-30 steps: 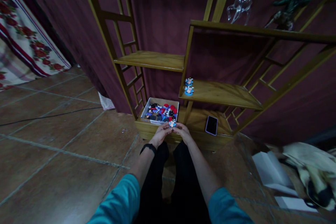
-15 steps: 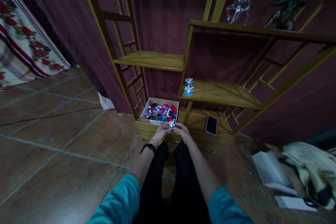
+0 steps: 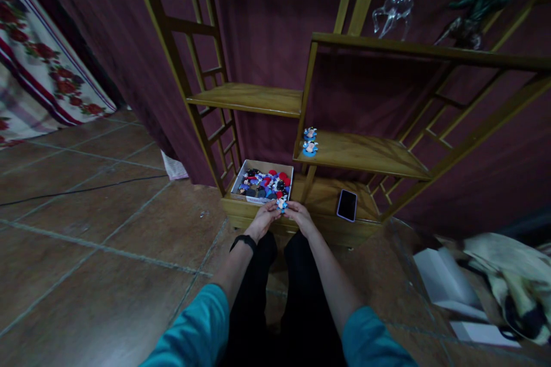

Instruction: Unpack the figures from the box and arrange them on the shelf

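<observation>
A small blue and white figurine [image 3: 281,204] is held between both hands, just in front of a cardboard box. My left hand [image 3: 266,219] grips it from the left with the fingers closed, and my right hand [image 3: 300,215] pinches it from the right. The cardboard box [image 3: 239,197] stands on the low base of the shelf unit and holds several red, purple and black figurines [image 3: 264,184]. Up on the middle right shelf, two similar figurines, a front one [image 3: 310,149] and a back one [image 3: 310,133], stand one behind the other at the left end.
A phone [image 3: 346,205] lies on the base, right of the box. Above are the left shelf [image 3: 249,95] and the middle right shelf [image 3: 365,152]. A glass deer [image 3: 395,8] and a dark green statue [image 3: 476,11] stand on the top shelf. White boxes [image 3: 450,284] lie on the floor at right.
</observation>
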`<action>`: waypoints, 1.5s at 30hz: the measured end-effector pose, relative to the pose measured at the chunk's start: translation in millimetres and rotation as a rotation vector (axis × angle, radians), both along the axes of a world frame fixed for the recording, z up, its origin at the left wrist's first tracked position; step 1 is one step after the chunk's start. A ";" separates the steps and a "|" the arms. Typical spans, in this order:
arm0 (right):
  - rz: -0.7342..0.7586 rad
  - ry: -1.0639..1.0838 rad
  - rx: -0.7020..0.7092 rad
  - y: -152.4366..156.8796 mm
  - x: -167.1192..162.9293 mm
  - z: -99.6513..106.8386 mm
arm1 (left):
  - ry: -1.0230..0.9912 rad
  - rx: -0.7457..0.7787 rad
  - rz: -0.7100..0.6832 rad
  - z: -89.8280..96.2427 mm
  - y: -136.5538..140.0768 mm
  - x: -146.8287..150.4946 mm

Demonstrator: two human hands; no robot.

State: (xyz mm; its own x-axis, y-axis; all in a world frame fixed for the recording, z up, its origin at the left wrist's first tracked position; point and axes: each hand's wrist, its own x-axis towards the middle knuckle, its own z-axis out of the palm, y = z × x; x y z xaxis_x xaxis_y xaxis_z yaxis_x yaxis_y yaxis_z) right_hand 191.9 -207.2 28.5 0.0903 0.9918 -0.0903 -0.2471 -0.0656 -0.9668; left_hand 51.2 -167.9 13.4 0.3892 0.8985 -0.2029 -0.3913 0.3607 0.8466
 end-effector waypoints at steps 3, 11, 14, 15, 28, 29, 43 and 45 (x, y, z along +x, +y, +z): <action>-0.008 -0.007 -0.017 -0.2 -0.2 1.3 | -0.007 -0.009 0.013 -1.0 0.4 -0.2; -0.007 0.018 -0.017 0.7 -0.1 0.9 | 0.001 -0.021 0.015 1.7 -0.8 0.4; -0.012 0.025 -0.033 2.9 0.2 -2.4 | 0.002 -0.031 0.028 5.0 -2.4 0.8; -0.011 0.027 -0.039 3.6 0.4 -3.4 | 0.004 -0.031 0.029 5.7 -2.8 0.9; 0.015 -0.007 -0.031 3.0 2.2 -5.0 | 0.050 0.090 -0.020 8.9 -5.5 2.8; 0.013 -0.005 -0.034 3.3 2.5 -5.7 | 0.049 0.093 -0.024 9.4 -5.9 2.8; -0.021 0.022 -0.054 3.5 3.6 -8.6 | 0.068 0.132 -0.040 8.6 -6.2 2.8; -0.020 0.027 -0.059 3.8 3.8 -8.8 | 0.065 0.125 -0.036 9.0 -6.3 2.7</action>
State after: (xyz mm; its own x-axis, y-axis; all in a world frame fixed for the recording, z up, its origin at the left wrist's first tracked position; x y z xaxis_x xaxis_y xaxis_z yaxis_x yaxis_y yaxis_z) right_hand 195.7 -203.4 19.8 0.1073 0.9826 -0.1514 -0.2745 -0.1171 -0.9544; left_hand 53.9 -174.2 22.5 0.4115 0.9040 -0.1161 -0.3229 0.2637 0.9090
